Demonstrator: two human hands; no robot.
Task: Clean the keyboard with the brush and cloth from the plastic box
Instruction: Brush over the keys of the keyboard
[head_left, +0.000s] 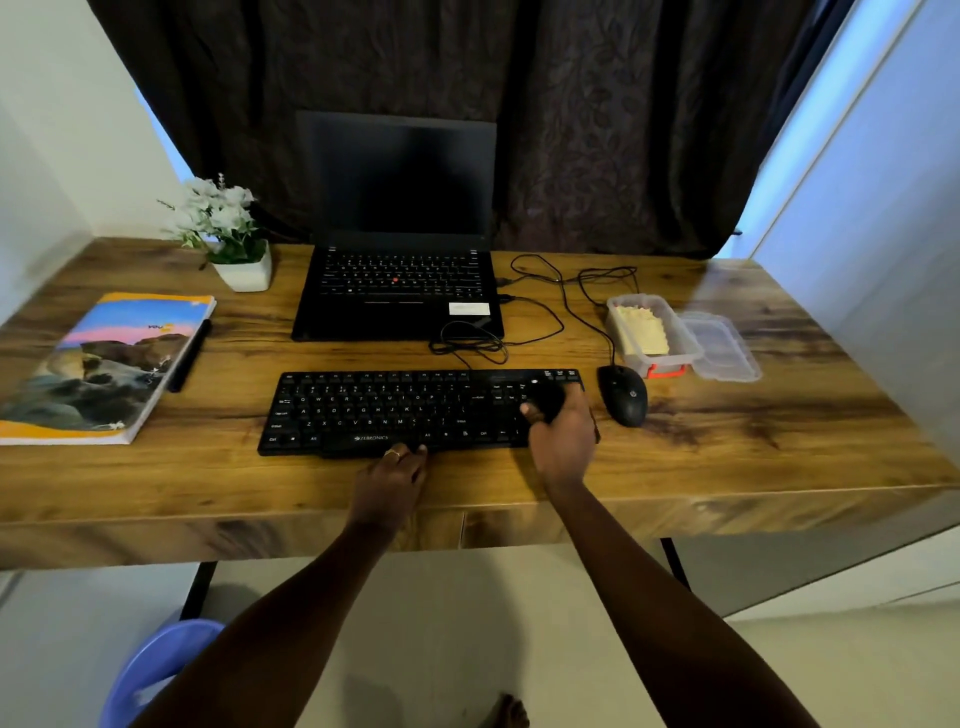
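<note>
A black keyboard (395, 410) lies across the middle of the wooden desk (727, 457). My right hand (563, 441) grips a dark round brush (545, 401) and holds it down on the keyboard's right end, over the number keys. My left hand (392, 478) rests against the keyboard's front edge near the middle, fingers curled on the rim. Right of the keyboard stands the open clear plastic box (675, 338) with a yellow cloth (644, 330) inside. Its clear lid (722, 345) lies beside it on the right.
A black mouse (623, 395) sits between keyboard and box, its cable (566, 306) looping toward an open laptop (400, 244) at the back. A white flower pot (244, 270), a notebook (98, 364) and a pen (189, 356) lie at the left. A blue stool (150, 670) stands under the desk.
</note>
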